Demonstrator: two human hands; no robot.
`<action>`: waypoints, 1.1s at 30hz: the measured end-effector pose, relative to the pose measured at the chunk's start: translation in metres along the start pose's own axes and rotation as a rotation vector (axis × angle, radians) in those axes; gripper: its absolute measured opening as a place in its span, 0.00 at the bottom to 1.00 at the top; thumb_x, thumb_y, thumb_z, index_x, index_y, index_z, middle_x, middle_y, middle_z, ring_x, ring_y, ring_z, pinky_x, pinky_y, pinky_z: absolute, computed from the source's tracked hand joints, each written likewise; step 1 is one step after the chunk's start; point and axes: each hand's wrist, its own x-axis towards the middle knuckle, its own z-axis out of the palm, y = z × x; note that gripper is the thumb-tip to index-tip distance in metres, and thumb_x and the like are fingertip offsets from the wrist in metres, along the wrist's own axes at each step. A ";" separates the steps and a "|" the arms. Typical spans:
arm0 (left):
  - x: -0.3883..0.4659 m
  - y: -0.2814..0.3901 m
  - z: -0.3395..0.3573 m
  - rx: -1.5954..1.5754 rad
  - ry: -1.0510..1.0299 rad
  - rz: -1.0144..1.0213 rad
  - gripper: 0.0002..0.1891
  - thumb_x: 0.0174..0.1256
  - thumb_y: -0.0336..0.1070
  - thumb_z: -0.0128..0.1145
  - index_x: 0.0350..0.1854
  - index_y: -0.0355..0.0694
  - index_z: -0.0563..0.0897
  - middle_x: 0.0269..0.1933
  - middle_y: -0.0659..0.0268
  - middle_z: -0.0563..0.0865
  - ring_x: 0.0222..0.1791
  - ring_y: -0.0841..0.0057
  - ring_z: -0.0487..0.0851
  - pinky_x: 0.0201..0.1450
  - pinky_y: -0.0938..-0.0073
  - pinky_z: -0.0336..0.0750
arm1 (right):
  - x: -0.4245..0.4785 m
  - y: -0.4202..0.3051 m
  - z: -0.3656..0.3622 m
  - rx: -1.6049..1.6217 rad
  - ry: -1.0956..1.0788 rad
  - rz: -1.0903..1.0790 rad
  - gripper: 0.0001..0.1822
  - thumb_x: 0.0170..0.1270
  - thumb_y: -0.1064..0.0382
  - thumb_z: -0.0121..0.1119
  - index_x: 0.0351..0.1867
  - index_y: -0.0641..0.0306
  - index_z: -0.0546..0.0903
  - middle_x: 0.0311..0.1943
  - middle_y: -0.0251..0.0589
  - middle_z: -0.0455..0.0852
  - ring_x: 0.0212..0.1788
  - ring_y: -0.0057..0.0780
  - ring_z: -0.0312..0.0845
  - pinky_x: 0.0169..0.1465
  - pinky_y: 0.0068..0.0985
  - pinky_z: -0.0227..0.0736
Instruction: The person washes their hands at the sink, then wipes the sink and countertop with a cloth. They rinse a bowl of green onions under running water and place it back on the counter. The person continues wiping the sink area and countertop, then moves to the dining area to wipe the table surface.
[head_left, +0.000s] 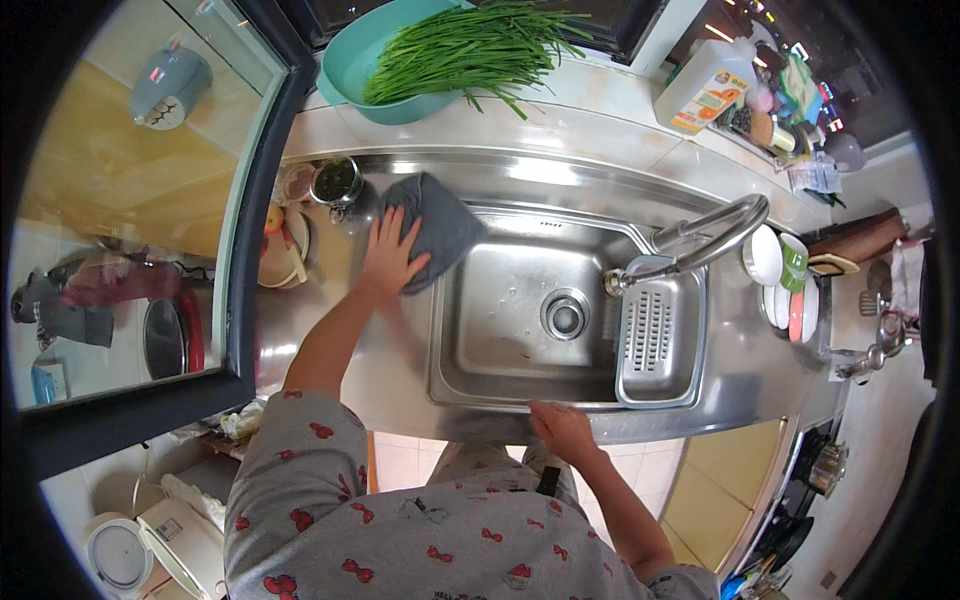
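A dark grey cloth lies on the steel counter at the sink's left rim, its right corner over the basin's edge. Flat on its left part rests my left hand, fingers spread and pointing away from me. My right hand is at the counter's front edge by the sink, fingers curled, with nothing seen in it. Between the hands is the stainless steel sink, with water drops and a round drain. A perforated drain basket sits at its right side, under the arched faucet.
An open window frame juts in at left, near a metal cup and a board. Behind stand a teal basin of green chives and a plastic jug. Bowls and dishes stand at right.
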 end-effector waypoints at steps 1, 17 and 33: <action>-0.024 0.005 -0.008 -0.031 -0.017 0.038 0.37 0.67 0.60 0.49 0.72 0.42 0.64 0.74 0.46 0.55 0.75 0.51 0.51 0.74 0.47 0.45 | -0.003 0.001 0.001 0.005 0.036 -0.014 0.15 0.68 0.56 0.53 0.53 0.53 0.78 0.40 0.45 0.86 0.40 0.48 0.83 0.45 0.43 0.75; -0.143 0.066 -0.018 0.005 -0.066 -0.303 0.38 0.64 0.49 0.56 0.73 0.38 0.59 0.75 0.44 0.53 0.75 0.47 0.49 0.74 0.46 0.45 | -0.032 0.043 0.004 0.028 0.023 0.032 0.15 0.67 0.57 0.54 0.52 0.54 0.80 0.41 0.44 0.86 0.39 0.47 0.83 0.42 0.41 0.76; 0.218 0.290 0.069 -0.053 -0.047 -0.389 0.38 0.70 0.58 0.43 0.71 0.29 0.62 0.74 0.36 0.51 0.76 0.41 0.42 0.74 0.43 0.36 | -0.082 0.141 -0.034 0.209 0.058 0.321 0.14 0.66 0.57 0.55 0.51 0.52 0.82 0.44 0.43 0.87 0.45 0.46 0.82 0.48 0.39 0.76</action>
